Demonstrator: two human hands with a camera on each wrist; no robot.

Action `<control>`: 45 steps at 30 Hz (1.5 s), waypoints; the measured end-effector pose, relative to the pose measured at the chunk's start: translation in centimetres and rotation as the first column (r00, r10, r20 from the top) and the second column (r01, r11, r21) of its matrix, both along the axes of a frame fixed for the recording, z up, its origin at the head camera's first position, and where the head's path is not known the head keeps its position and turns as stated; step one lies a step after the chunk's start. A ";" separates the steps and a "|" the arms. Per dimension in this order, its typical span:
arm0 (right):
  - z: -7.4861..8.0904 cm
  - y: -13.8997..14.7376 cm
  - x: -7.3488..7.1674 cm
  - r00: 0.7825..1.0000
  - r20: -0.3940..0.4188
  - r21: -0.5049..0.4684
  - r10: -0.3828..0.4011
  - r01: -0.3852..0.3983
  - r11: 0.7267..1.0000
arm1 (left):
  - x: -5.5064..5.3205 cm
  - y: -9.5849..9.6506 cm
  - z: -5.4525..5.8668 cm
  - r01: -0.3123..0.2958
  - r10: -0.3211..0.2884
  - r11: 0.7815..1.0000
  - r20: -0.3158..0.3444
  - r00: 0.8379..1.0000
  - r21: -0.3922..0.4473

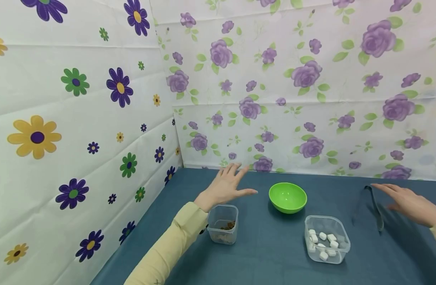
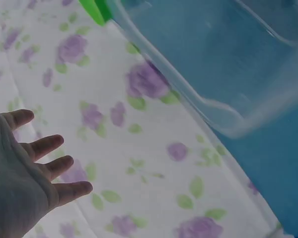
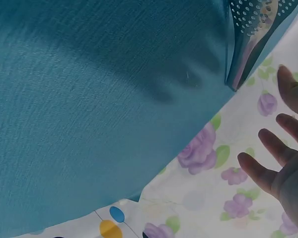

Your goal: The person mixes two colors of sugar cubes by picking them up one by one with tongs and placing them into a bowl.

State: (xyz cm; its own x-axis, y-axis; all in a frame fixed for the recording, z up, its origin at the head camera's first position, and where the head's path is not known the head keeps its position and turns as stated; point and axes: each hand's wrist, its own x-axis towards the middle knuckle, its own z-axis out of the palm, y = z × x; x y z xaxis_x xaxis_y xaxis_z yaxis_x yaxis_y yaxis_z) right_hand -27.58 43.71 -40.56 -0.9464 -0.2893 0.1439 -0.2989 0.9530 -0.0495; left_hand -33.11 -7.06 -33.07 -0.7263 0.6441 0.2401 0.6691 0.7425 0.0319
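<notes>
My left hand (image 1: 226,187) is held with fingers spread and thumb out, over the back of a small clear plastic container (image 1: 215,215). Small brown pieces (image 1: 229,226) lie inside that container. In the left wrist view, the fingers (image 2: 72,192) are straight and touch nothing. My right hand (image 1: 414,204) hovers by a pair of metal tongs (image 1: 377,211), its fingers extended and nothing in its grasp. The right wrist view shows holes in the metal of the tongs (image 3: 244,45), with the fingers (image 3: 258,171) apart from it.
A bright green bowl (image 1: 287,200) stands between the hands, towards the back. In front of it, to the right, a second clear container (image 1: 340,257) holds several white cubes (image 1: 322,236). Flowered cloth (image 1: 239,79) hangs behind and left of the blue tabletop (image 1: 267,253).
</notes>
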 end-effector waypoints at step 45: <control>-3.2 -0.4 -3.6 1.000 0.023 0.116 -0.011 0.008 0.993 | 3.3 10.7 -3.5 0.376 -0.371 0.926 0.282 0.885 0.038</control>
State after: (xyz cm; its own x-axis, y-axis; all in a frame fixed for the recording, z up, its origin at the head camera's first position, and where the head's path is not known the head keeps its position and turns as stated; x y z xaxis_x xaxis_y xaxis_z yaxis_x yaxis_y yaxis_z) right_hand -31.13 43.33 -43.74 -0.9519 -0.2936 0.0875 -0.2896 0.9556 0.0548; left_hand -29.79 3.60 -36.56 -0.4661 0.8833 0.0502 0.8627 0.4411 0.2472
